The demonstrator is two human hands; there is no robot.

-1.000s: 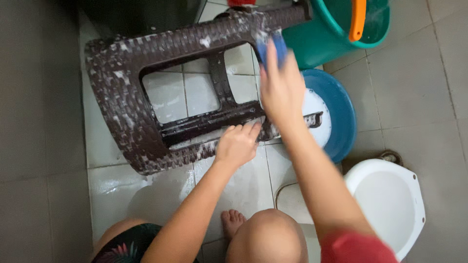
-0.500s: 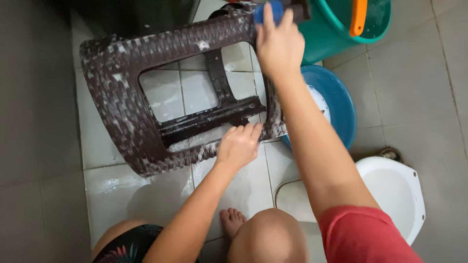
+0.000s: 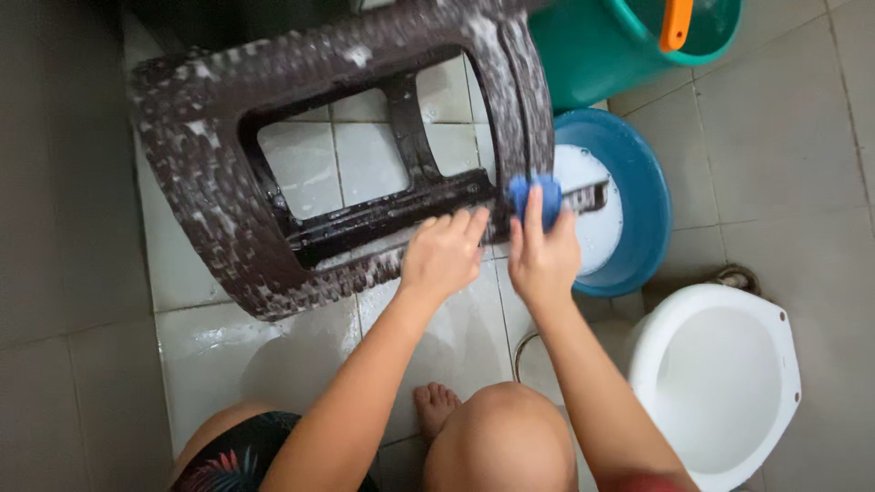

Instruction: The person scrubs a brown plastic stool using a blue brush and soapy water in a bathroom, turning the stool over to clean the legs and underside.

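A dark brown woven-pattern plastic stool (image 3: 228, 173) lies tipped on its side on the wet tiled floor, flecked with white soap foam. My left hand (image 3: 444, 252) grips its near leg at the lower edge, fingers curled over the rim. My right hand (image 3: 544, 251) holds a blue scrubbing sponge (image 3: 535, 199) pressed against the stool's right leg, close beside my left hand. My bare knees and one foot show at the bottom of the view.
A blue basin (image 3: 638, 210) with soapy water sits right of the stool. A teal bucket (image 3: 602, 46) with an orange handle stands at the top right. A white toilet bowl (image 3: 720, 383) is at the lower right. A dark wall runs along the left.
My right hand has drawn the sponge down the stool's right leg, from its far end toward me, ending next to my left hand. My left hand keeps its grip.
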